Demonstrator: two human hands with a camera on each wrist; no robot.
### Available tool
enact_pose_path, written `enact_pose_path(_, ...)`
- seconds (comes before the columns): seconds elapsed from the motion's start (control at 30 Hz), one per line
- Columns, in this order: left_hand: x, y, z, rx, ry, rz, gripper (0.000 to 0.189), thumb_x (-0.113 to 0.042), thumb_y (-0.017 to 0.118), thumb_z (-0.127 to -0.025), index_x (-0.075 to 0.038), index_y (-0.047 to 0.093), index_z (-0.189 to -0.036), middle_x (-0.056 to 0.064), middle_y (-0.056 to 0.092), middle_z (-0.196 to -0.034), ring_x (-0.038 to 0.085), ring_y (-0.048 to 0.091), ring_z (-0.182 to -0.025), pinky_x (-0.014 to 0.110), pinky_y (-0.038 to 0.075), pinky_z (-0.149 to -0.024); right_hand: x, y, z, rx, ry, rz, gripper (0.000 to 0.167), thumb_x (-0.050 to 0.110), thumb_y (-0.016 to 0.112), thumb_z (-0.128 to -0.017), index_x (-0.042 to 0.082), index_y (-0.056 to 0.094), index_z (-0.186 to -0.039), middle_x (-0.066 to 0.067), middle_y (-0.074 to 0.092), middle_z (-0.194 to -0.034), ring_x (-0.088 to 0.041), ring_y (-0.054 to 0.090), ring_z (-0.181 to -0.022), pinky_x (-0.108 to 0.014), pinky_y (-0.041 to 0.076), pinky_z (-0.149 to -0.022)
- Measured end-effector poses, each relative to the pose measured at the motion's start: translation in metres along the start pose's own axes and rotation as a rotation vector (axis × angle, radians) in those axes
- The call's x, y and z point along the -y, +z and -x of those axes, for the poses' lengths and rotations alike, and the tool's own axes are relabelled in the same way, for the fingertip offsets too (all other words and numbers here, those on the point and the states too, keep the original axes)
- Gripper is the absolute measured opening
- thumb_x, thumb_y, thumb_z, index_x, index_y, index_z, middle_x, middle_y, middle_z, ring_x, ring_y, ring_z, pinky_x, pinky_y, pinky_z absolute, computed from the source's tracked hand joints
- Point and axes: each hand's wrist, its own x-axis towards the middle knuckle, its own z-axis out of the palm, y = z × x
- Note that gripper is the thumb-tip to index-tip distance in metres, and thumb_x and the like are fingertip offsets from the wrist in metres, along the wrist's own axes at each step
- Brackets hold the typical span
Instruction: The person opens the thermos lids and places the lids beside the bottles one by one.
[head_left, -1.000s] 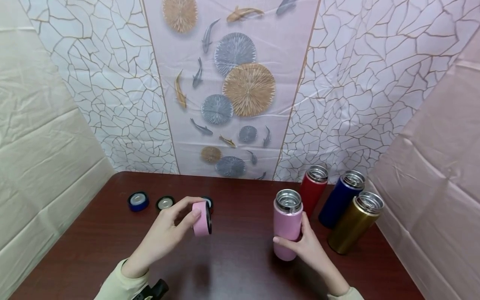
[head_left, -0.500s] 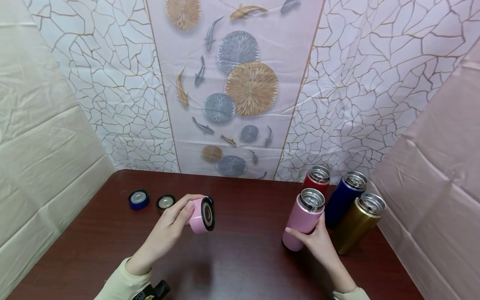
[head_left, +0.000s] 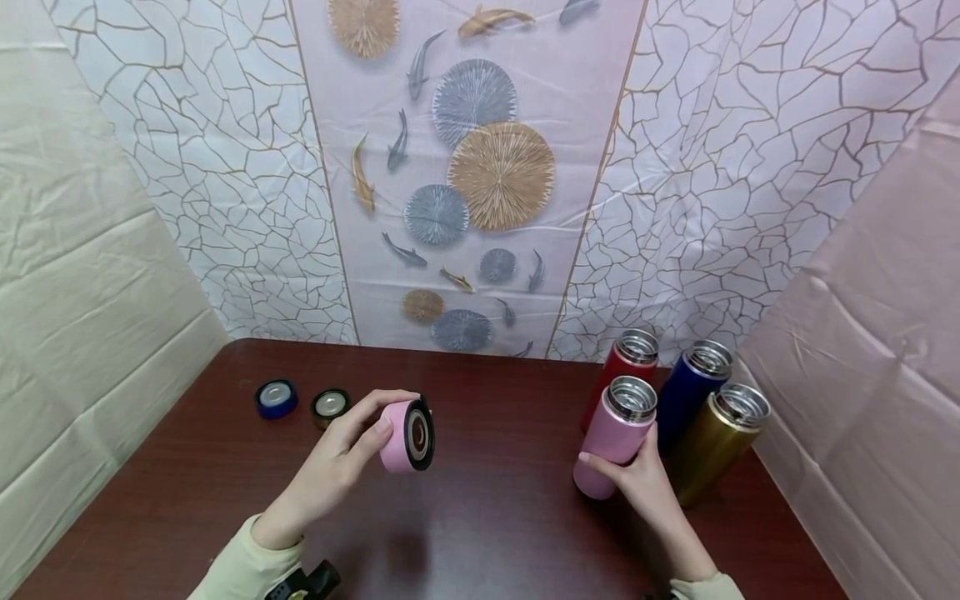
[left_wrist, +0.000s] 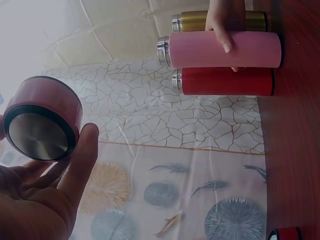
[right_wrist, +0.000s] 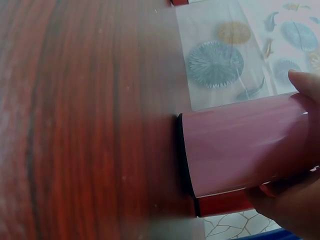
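Observation:
My left hand point(head_left: 330, 467) pinches a pink bottle lid point(head_left: 396, 437) above the table, between thumb and fingers. The lid is tilted on its side, with its black-rimmed round face turned to the right in the head view. In the left wrist view the lid point(left_wrist: 47, 102) shows a brushed metal face. On the right, my right hand point(head_left: 648, 492) grips the body of an uncapped pink bottle point(head_left: 611, 437), thumb on the near side. The bottle has a bare steel mouth and its base is at the tabletop; most of the fingers are hidden behind it.
Close behind and beside the pink bottle stand uncapped red point(head_left: 626, 367), blue point(head_left: 686, 396) and gold point(head_left: 708, 446) bottles. A blue lid point(head_left: 276, 400) and a gold-and-black lid point(head_left: 330, 406) lie at the table's back left. A red lid point(left_wrist: 286, 233) shows in the left wrist view.
My right hand has moved the pink bottle right and slightly back, nearer the other bottles. My left hand has turned the lid, so its black-rimmed face shows more to the head camera.

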Motion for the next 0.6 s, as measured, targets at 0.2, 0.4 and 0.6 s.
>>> enact_pose_path(0.2, 0.001, -0.001, 0.000, -0.002, 0.007, -0.011, 0.033, -0.010, 0.049, -0.106, -0.011, 0.057, -0.138, 0.001, 0.065, -0.120, 0.017, 0.065, -0.099, 0.027, 0.052, -0.083, -0.001, -0.003, -0.001, -0.026, 0.036, -0.004, 0.115, 0.006, 0.089, -0.074, 0.018, 0.011, -0.157, -0.008, 0.041, -0.146, -0.010, 0.041, -0.125, -0.016, 0.029, -0.102)
enact_pose_path(0.4, 0.001, -0.004, 0.001, -0.016, 0.012, -0.030, 0.032, -0.009, 0.049, -0.105, -0.011, 0.058, -0.137, 0.001, 0.065, -0.119, 0.017, 0.065, -0.099, 0.027, 0.052, -0.084, -0.002, -0.007, -0.002, -0.058, 0.064, -0.018, 0.115, 0.006, 0.089, -0.075, 0.020, 0.010, -0.157, -0.008, 0.041, -0.146, -0.012, 0.041, -0.126, -0.019, 0.030, -0.103)
enact_pose_path(0.6, -0.001, -0.006, 0.001, -0.016, 0.013, -0.038, 0.033, -0.009, 0.050, -0.105, -0.010, 0.057, -0.136, 0.000, 0.065, -0.120, 0.017, 0.065, -0.101, 0.026, 0.051, -0.086, -0.004, -0.011, -0.002, -0.078, 0.107, 0.002, 0.110, 0.009, 0.088, -0.077, 0.017, 0.011, -0.155, -0.009, 0.040, -0.147, -0.014, 0.041, -0.126, -0.022, 0.030, -0.104)
